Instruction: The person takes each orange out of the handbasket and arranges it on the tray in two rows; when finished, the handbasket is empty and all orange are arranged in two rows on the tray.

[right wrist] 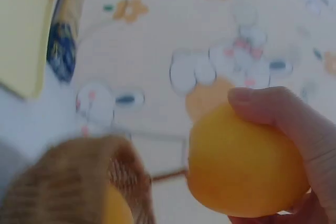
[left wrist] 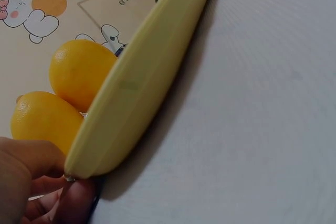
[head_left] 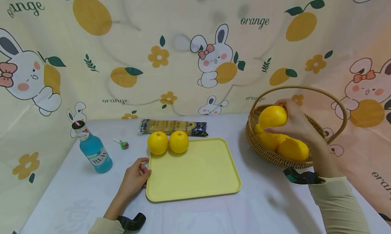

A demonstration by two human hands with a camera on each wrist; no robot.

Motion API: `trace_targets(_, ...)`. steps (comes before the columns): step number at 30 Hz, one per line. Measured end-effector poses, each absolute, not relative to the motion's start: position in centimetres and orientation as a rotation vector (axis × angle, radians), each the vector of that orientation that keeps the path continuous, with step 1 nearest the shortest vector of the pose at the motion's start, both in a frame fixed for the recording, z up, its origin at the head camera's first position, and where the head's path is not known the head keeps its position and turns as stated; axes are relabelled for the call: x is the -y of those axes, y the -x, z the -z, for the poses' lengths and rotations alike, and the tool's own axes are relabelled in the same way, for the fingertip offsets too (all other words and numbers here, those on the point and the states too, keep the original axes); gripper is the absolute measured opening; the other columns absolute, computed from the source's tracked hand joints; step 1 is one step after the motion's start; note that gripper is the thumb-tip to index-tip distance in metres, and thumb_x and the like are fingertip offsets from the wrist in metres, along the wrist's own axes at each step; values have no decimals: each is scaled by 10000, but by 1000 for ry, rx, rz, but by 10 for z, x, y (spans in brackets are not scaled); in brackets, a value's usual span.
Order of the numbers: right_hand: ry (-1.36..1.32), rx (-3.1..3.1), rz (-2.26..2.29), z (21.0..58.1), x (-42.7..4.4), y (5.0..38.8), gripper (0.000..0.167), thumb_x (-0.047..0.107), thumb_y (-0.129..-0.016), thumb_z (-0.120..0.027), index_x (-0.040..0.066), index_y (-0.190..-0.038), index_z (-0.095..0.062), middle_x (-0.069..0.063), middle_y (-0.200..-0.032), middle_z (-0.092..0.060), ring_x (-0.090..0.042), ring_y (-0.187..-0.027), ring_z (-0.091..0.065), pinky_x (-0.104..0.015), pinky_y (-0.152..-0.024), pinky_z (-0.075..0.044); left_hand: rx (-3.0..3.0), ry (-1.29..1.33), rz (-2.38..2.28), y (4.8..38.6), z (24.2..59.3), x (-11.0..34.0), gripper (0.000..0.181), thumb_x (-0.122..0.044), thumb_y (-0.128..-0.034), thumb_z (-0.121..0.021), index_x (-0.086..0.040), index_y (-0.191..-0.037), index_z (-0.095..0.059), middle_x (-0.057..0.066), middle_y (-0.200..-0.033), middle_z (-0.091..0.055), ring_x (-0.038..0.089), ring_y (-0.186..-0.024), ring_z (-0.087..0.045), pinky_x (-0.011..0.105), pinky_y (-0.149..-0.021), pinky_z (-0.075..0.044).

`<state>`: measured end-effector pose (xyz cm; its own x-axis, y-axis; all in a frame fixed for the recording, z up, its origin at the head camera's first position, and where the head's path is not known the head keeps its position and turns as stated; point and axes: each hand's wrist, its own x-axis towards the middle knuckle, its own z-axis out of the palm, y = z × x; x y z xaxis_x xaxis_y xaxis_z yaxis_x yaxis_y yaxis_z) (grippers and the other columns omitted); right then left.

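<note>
My right hand (head_left: 297,123) grips a yellow lemon (head_left: 273,116) above the other fruit in the wicker basket (head_left: 259,149), beneath its arched handle. In the right wrist view, thumb and fingers wrap the lemon (right wrist: 244,163). Several more yellow fruits (head_left: 293,150) lie in the basket. My left hand (head_left: 134,176) pinches the left edge of a pale yellow tray (head_left: 195,173); the left wrist view shows fingers on both sides of the tray's rim (left wrist: 131,93). Two lemons (head_left: 157,143) (head_left: 179,141) sit side by side at the tray's far left corner.
Behind the tray lies a long plastic packet (head_left: 172,127). To the left stand a blue bottle (head_left: 95,152) and a small wrapped lollipop (head_left: 123,144). A printed cloth (head_left: 183,74) hangs at the back of the white table (head_left: 195,217).
</note>
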<state>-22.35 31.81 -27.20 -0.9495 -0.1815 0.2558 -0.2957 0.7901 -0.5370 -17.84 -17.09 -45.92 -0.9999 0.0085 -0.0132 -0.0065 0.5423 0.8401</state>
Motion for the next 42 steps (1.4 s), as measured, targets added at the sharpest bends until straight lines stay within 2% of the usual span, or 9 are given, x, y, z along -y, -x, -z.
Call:
trace_targets(7, -553, 2615, -935, 287, -277, 216, 829, 174, -602, -875, 61, -1266, -393, -100, -1201, -420, -211, -960, -432, -388, -759, -411, -2741, 8, -1504, 179, 462, 172, 437, -82, -856, -615, -37, -1268, -478, 65, -790, -515, 157, -507, -505, 233, -435, -472)
trace_targets(13, -553, 2542, -1193, 302, -243, 214, 880, 102, -643, -845, 135, -1360, -336, -88, -1291, -438, -189, -1029, -477, -290, -824, -426, -2742, 8, -1513, 179, 463, 171, 435, -80, -858, -616, -40, -1268, -477, 64, -792, -517, 155, -510, -502, 231, -437, -471)
trace_targets(16, -543, 2496, -1338, 306, -226, 213, 855, 32, -662, -815, 65, -1343, -299, -134, -1292, -437, -206, -1060, -473, -248, -833, -420, -2729, 14, -1522, 178, 463, 170, 436, -78, -860, -616, -43, -1272, -476, 66, -794, -518, 158, -511, -504, 229, -442, -473)
trace_targets(19, -532, 2460, -1413, 310, -210, 211, 783, 0, -676, -791, 11, -1307, -328, -154, -1272, -440, -207, -1043, -471, -269, -823, -423, -2728, 19, -1518, 178, 462, 168, 437, -79, -858, -615, -39, -1271, -478, 63, -788, -518, 157, -508, -503, 229, -438, -469)
trace_targets(24, -533, 2446, -1327, 332, -199, 226, 737, 78, -671, -814, 89, -1320, -465, -132, -1251, -421, -202, -1047, -416, -369, -823, -393, -2749, 14, -1496, 176, 460, 167, 438, -73, -854, -615, -25, -1268, -479, 57, -774, -517, 152, -497, -497, 229, -429, -462)
trace_targets(28, -544, 2422, -1372, 348, -193, 239, 776, 114, -678, -819, 166, -1356, -446, -124, -1239, -440, -241, -1041, -453, -397, -819, -439, -2755, 15, -1489, 177, 460, 167, 436, -79, -854, -619, -27, -1265, -483, 56, -773, -518, 151, -494, -499, 227, -429, -462)
trace_targets(34, -499, 2457, -1458, 363, -179, 250, 768, 183, -679, -825, 108, -1297, -375, -138, -1236, -491, -283, -971, -548, -379, -763, -516, -2751, 14, -1499, 179, 459, 169, 430, -82, -853, -623, -30, -1259, -489, 58, -775, -521, 156, -494, -503, 231, -426, -466)
trace_targets(38, -451, 2529, -1362, 371, -168, 256, 714, 218, -651, -835, 77, -1235, -448, -152, -1176, -481, -292, -946, -527, -392, -753, -505, -2750, 14, -1504, 179, 459, 170, 429, -85, -853, -622, -32, -1258, -490, 56, -776, -519, 155, -498, -502, 230, -428, -467)
trace_targets(42, -416, 2567, -1311, 377, -157, 262, 714, 206, -632, -838, 96, -1253, -506, -171, -1158, -418, -305, -968, -477, -429, -787, -480, -2746, 11, -1518, 179, 460, 171, 429, -84, -849, -626, -32, -1254, -493, 58, -771, -518, 155, -494, -502, 234, -427, -470)
